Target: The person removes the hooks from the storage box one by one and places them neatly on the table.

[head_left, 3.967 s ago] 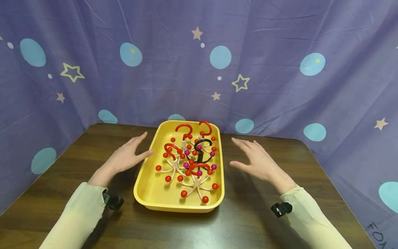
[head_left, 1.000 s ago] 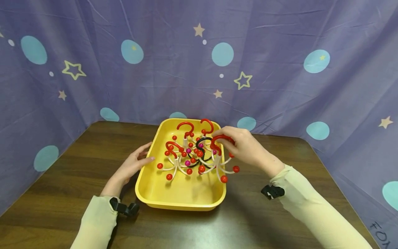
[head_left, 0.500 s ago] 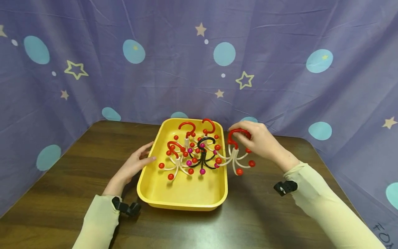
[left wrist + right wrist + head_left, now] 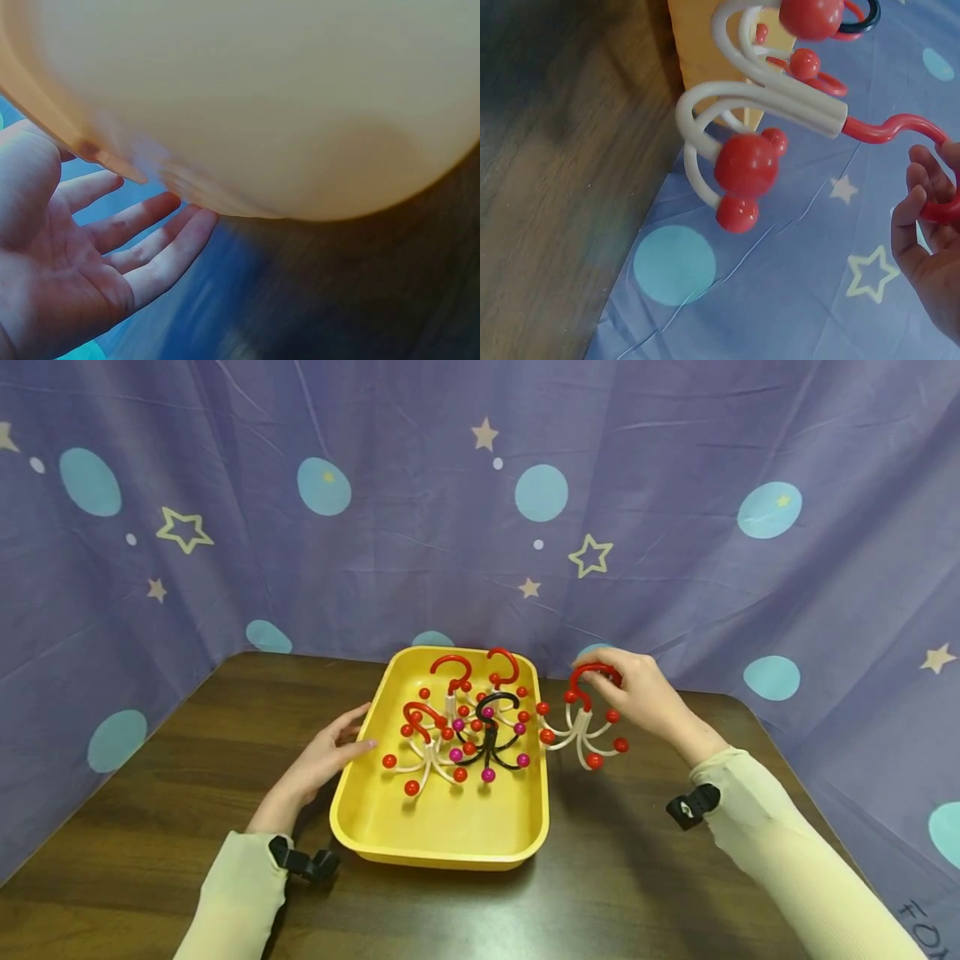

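- So the thing in play is that red-and-white hook piece [image 4: 582, 723]: it's up in the air just beside the right side of the yellow tray [image 4: 442, 861], hook on top, arms splayed below, stem leaning a touch.
- Your right hand [image 4: 641, 693] has it pinched by the red hook [image 4: 575, 682], thumb and fingers curled round the bend. Nice spot to grab imo, since the piece can just dangle.
- Watch the red balls [image 4: 547, 737] on its tray side. From the head view they overlap the rim, and I can't tell if they touch. I'd give it a bit more room and keep it steady, those arms look snag-happy.
- Your left hand [image 4: 322, 758] is across the tray, well apart from the other: fingers loose and spread against the outer wall, thumb over the rim. Good light brace, just don't shove.
- In the tray you've got three more red-and-white pieces [image 4: 429, 752], one nearer you and two toward the back, plus a black piece [image 4: 490, 739] with magenta balls. Can't tell if any are tangled.
- The table [image 4: 480, 914] is dark wood-grain with a shine up front, so I'd guess the tray could slide.
- Around it all hangs a purple-blue curtain [image 4: 420, 485] with stars and pale blue dots.
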`<state>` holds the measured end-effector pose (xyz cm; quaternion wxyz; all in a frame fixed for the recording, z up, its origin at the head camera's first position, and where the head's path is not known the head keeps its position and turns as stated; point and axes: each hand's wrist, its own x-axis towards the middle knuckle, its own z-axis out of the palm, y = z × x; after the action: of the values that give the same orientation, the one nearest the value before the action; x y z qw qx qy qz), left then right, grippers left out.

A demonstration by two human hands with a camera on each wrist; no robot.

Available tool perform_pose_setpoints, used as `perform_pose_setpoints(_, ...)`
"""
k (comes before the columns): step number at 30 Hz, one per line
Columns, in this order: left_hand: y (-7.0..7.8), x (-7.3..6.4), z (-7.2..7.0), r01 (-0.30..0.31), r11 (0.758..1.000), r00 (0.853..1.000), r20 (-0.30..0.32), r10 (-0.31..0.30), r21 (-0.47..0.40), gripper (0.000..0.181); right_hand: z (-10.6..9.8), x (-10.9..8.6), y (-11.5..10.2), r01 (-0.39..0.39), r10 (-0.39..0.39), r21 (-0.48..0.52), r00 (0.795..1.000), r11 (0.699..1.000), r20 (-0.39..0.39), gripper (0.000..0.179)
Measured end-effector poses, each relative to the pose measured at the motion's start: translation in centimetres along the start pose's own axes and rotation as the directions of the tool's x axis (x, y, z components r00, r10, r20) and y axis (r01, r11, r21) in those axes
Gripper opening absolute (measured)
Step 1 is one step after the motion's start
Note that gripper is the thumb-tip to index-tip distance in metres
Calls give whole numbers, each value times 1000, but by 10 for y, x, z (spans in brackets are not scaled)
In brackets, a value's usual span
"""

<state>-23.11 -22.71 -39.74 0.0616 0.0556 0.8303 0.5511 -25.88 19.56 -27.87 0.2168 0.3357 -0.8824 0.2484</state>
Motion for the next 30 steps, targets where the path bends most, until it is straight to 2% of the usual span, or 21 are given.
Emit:
perform_pose_setpoints(8, 1, 0, 1, -1, 1000, 1000, 9, 1, -9, 69, 9, -1, 18, -117, 117, 8, 993, 993, 10, 17)
perform_pose_setpoints(20, -1, 0, 1, -3, 1000, 1000, 2, 3, -14, 69, 23, 1, 40, -226, 225, 13, 974, 974, 29, 19)
perform_pose_setpoints(25, 0, 0, 1, 7, 1000, 1000, 3, -7, -9, 67, 26, 2, 49, -250, 250, -4, 968, 968, 13, 20)
perform_pose_setpoints(30, 1, -1, 1, 9, 1000, 1000, 5, -8, -17, 67, 29, 3, 56, -303, 303, -4, 953, 953, -2, 20)
